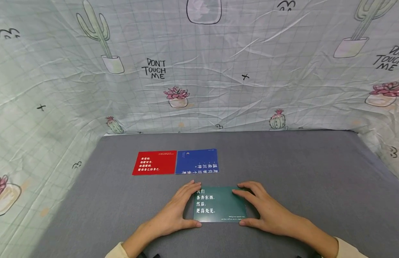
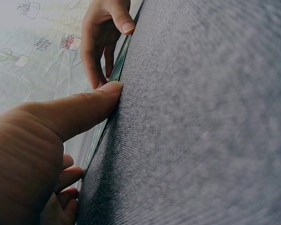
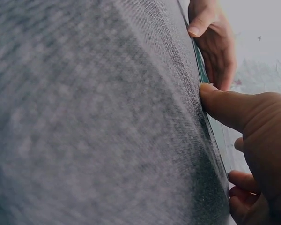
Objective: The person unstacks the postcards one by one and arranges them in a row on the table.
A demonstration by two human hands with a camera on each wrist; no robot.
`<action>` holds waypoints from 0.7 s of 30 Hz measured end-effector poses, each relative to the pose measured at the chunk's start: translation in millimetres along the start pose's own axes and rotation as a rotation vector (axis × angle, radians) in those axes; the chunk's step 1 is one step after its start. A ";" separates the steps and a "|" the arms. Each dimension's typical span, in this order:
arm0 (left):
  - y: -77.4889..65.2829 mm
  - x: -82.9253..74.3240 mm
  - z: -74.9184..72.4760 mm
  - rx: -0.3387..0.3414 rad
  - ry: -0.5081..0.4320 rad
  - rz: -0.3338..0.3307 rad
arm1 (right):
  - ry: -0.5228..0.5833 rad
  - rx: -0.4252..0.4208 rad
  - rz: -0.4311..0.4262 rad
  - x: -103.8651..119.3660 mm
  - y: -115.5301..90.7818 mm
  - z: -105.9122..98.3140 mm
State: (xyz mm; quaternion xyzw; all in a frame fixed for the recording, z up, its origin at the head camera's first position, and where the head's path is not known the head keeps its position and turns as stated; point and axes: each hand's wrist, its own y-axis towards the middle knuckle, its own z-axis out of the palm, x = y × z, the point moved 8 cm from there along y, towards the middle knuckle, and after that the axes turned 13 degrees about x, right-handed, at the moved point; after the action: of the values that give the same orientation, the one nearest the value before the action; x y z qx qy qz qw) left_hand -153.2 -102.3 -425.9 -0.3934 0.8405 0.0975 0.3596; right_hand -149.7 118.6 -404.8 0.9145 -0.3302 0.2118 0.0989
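Note:
A dark green card (image 1: 222, 206) with white lettering lies close over the grey cloth in front of the person. At its left end the left hand (image 1: 177, 208) grips it, thumb at the near corner and fingertips at the far corner. Likewise the right hand (image 1: 268, 209) holds the right end, thumb on the near edge and fingers along the far edge. In the left wrist view, the left thumb (image 2: 91, 105) presses the card's thin edge. The right thumb (image 3: 229, 103) does the same in the right wrist view.
Beyond the hands, a red card (image 1: 155, 163) and a blue card (image 1: 197, 161) lie side by side, edges nearly meeting. Grey cloth (image 1: 299, 172) covers the table. Behind and at both sides hangs a pale sheet (image 1: 212, 53) printed with cacti.

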 end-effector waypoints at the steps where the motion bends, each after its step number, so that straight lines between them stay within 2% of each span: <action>1: 0.2 0.0 0.1 -0.001 0.001 0.001 | 0.002 -0.002 0.000 0.0 -0.1 -0.2; 21: -0.3 -1.3 -0.4 -0.011 -0.010 -0.002 | 0.034 -0.015 0.016 -2.1 -0.9 1.9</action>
State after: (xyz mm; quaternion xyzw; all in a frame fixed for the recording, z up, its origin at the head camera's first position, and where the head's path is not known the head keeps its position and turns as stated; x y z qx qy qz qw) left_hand -152.7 -101.9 -424.7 -0.3958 0.8377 0.1037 0.3617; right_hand -149.9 119.9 -407.5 0.9073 -0.3374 0.2256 0.1098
